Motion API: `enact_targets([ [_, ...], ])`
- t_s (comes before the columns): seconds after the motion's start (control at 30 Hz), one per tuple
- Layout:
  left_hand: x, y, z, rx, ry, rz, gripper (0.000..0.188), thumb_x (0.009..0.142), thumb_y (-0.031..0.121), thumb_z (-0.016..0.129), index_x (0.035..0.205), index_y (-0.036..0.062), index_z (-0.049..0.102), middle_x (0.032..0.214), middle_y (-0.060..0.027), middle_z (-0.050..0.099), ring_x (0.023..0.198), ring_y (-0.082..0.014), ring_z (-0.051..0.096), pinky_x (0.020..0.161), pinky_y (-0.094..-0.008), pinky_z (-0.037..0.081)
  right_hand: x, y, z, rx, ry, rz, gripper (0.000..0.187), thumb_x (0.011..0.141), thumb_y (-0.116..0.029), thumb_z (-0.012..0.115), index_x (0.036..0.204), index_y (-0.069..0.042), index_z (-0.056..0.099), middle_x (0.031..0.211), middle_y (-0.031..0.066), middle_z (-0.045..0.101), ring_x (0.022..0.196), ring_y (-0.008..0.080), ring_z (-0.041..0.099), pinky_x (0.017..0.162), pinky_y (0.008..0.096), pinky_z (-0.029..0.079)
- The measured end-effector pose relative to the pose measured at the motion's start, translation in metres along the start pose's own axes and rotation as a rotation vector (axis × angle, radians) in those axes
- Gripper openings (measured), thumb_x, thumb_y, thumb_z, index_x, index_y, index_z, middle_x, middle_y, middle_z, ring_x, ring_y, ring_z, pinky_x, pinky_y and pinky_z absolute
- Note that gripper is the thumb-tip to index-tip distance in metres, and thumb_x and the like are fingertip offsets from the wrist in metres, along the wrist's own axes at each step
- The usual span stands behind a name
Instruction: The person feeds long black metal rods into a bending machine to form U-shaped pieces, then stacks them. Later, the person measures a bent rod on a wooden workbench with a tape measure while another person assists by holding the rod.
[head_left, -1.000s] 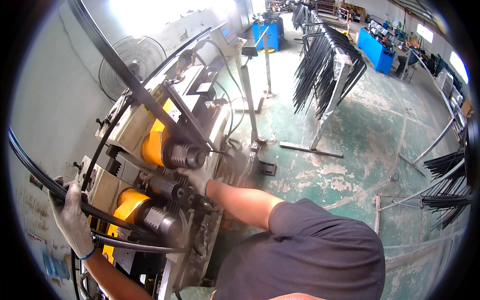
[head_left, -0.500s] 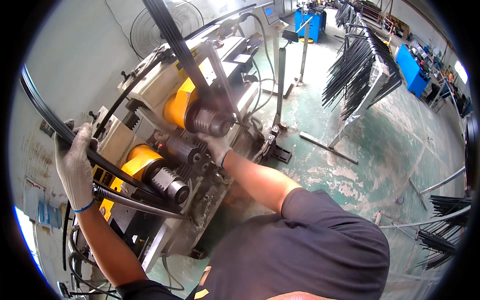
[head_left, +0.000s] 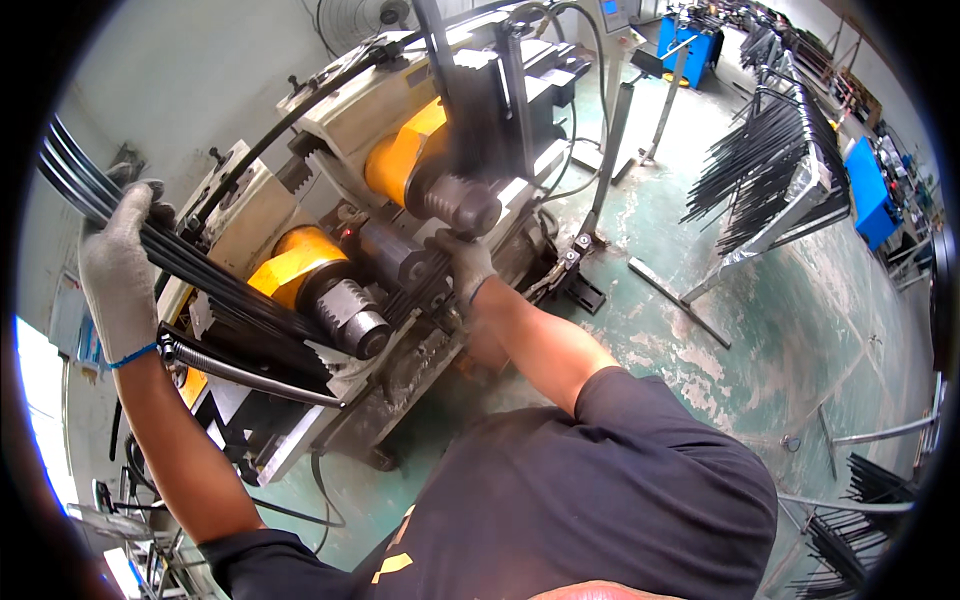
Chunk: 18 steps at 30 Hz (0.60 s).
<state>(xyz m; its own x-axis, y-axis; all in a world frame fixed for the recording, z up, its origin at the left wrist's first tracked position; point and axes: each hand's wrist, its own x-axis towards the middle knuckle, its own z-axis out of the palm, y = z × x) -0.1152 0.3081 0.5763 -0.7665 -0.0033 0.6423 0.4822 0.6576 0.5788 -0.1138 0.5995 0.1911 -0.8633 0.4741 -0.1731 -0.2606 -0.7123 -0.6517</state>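
Observation:
A roll-bending machine with yellow guards and grooved steel rollers fills the upper left. A bundle of black curved strips runs through the rollers. My left hand, in a grey glove, is closed around the strips at the far left. My right hand, also gloved, rests on the strips where they meet the rollers near the middle; whether it grips them I cannot tell.
A rack of long black strips stands on the green floor at the right. Blue machines sit further back. A corrugated hose lies below the rollers. More black strips lie at the lower right.
The view has shifted so the machine sits higher and nearer. My left hand has risen along the strips; my right hand stays at the rollers.

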Motion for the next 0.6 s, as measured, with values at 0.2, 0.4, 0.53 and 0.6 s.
enact_targets([
  [0.2,-0.009,0.014,-0.020,-0.120,-0.024,-0.026,0.021,0.100,0.018,0.070,0.108,-0.0009,0.075,0.090,-0.0081,0.073,0.079,-0.0165,0.071,0.072,-0.0325,0.058,0.032,0.038,-0.007,-0.045,-0.225,0.070,0.032,0.102,-0.017,0.062,0.132,-0.006,0.065,0.109,0.0057,0.072,0.109,0.0213,0.068,0.094,0.0349,0.056],
  [0.4,-0.002,-0.012,0.023,-0.623,-0.103,-0.094,0.028,0.098,-0.003,0.066,0.125,-0.0024,0.057,0.090,-0.0090,0.068,0.073,-0.0152,0.068,0.067,-0.0303,0.058,0.042,0.029,-0.039,0.027,-0.126,0.074,0.021,0.099,-0.013,0.070,0.118,-0.003,0.070,0.110,0.0093,0.075,0.098,0.0203,0.072,0.083,0.0379,0.059],
  [0.53,-0.012,0.002,-0.004,-0.402,-0.060,-0.074,0.031,0.097,-0.001,0.064,0.126,-0.0042,0.055,0.090,-0.0097,0.068,0.074,-0.0172,0.069,0.069,-0.0328,0.058,0.054,0.061,-0.044,-0.023,-0.199,0.094,0.026,0.097,-0.017,0.073,0.116,0.001,0.074,0.111,0.0083,0.075,0.099,0.0192,0.072,0.088,0.0355,0.055],
  [0.6,-0.016,0.016,-0.002,-0.354,-0.047,-0.080,0.032,0.095,0.000,0.064,0.125,-0.0051,0.056,0.089,-0.0092,0.068,0.074,-0.0172,0.069,0.068,-0.0332,0.058,0.070,0.067,-0.050,-0.031,-0.204,0.062,0.019,0.099,-0.011,0.070,0.115,0.000,0.070,0.109,0.0126,0.075,0.093,0.0244,0.074,0.081,0.0385,0.060],
])
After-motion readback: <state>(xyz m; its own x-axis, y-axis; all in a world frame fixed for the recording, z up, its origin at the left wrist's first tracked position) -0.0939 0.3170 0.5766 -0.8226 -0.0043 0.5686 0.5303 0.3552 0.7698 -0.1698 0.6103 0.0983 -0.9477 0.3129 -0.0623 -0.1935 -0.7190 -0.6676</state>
